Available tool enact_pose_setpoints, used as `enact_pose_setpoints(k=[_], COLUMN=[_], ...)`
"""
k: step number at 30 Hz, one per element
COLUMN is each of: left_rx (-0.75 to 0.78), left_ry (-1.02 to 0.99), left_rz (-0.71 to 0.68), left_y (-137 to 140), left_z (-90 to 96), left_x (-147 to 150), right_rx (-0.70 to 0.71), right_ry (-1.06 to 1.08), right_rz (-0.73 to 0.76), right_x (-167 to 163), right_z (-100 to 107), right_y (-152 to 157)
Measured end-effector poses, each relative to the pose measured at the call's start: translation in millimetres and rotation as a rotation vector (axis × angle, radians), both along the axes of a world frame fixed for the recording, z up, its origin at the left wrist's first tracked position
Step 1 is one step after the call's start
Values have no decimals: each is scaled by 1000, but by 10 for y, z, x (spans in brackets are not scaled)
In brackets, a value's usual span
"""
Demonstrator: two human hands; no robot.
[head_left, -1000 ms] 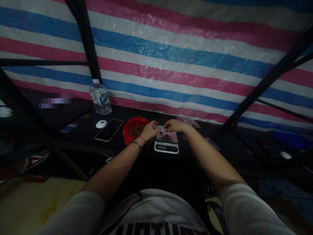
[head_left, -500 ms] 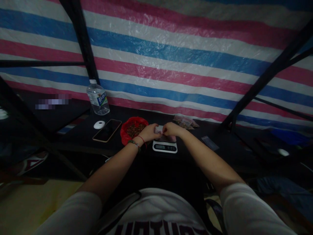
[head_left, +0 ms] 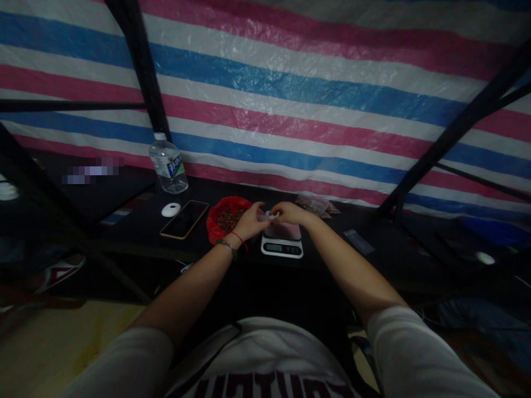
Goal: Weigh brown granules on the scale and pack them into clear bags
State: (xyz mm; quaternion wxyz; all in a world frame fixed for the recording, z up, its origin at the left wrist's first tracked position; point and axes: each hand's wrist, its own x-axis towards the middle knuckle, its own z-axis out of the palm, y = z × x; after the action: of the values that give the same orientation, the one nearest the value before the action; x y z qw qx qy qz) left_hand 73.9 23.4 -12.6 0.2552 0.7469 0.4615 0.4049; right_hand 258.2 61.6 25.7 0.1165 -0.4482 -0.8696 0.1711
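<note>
Over a white digital kitchen scale (head_left: 282, 247) my two hands meet at a small clear plastic bag (head_left: 269, 216). My left hand (head_left: 250, 222) grips the bag's left side, thumb toward the right. From the other side my right hand (head_left: 288, 213) pinches the bag with closed fingers. What the bag contains is too small and dark to make out. The scale's pinkish platform shows below the hands; its display is unreadable. Just left of the scale, partly behind my left wrist, sits a red bowl-shaped container (head_left: 214, 225) with brown bits inside.
Filled clear bags (head_left: 317, 204) lie behind the scale, and a flat bag (head_left: 359, 242) lies right. Leftward are a phone (head_left: 185, 220), a white round object (head_left: 171, 210) and a large clear bottle (head_left: 169, 166). Dark metal posts and a striped sheet stand behind the black table.
Both hands have lifted slightly off the scale's platform with the bag, and more of the pink platform shows. The camera view has shifted a little.
</note>
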Motion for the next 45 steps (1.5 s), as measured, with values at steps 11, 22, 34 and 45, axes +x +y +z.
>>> enact_pose_setpoints(k=[11, 22, 34, 45], left_rx=[14, 7, 109, 121], left_ry=[-21, -15, -52, -137], left_rz=[-6, -21, -55, 120], left_y=[-6, 16, -228, -172], left_z=[-35, -60, 171, 279], left_x=[-29, -26, -8, -349], right_rx=[-28, 139, 284, -50], right_ry=[-290, -53, 272, -264], right_rz=[37, -36, 85, -95], right_x=[-90, -23, -225, 9], right_z=[-44, 61, 241, -86], right_y=[30, -44, -378, -428])
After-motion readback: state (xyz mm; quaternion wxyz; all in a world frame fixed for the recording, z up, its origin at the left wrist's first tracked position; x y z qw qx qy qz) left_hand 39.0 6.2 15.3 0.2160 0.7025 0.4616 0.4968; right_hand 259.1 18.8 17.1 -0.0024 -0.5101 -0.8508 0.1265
